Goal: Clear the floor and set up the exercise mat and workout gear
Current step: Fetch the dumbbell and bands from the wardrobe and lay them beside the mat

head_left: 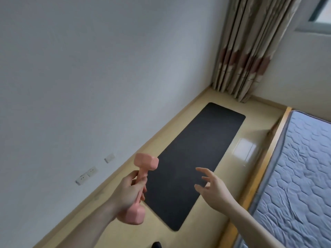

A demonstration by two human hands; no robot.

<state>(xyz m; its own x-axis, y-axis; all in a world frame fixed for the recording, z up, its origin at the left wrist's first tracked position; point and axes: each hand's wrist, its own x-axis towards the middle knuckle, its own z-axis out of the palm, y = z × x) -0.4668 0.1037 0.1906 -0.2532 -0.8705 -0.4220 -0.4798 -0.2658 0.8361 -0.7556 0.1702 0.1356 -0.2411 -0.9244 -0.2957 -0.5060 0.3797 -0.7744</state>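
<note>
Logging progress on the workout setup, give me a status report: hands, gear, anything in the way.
Left hand grips pink dumbbell. Right hand open, empty, above black mat. Mat flat on floor, nothing on it.

Black mat [193, 158] unrolled flat on floor, pink dumbbell [141, 187] held aloft

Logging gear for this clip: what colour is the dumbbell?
Pink; the dumbbell shows clearly in the head view, held in the left hand.
</note>
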